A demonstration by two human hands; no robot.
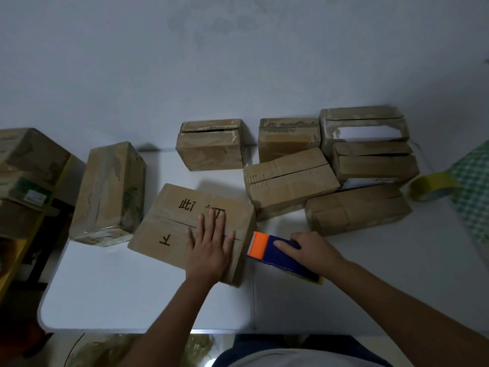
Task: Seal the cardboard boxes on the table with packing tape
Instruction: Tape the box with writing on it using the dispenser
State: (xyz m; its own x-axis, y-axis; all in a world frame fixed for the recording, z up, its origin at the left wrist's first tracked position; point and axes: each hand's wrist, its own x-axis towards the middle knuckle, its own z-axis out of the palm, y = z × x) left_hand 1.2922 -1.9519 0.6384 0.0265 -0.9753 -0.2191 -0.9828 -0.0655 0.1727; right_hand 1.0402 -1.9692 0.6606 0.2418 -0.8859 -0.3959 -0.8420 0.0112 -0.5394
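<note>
At frame centre the flat, spread left hand (209,247) steadies the printed brown cardboard box (185,229) on the white surface (132,295) while the right hand (312,250) grips the blue-and-orange tape dispenser (277,254) at its seam; several boxes behind look unsealed.

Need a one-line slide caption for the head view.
Left hand flat on the printed box; right hand holds the tape dispenser at its right edge.
</note>
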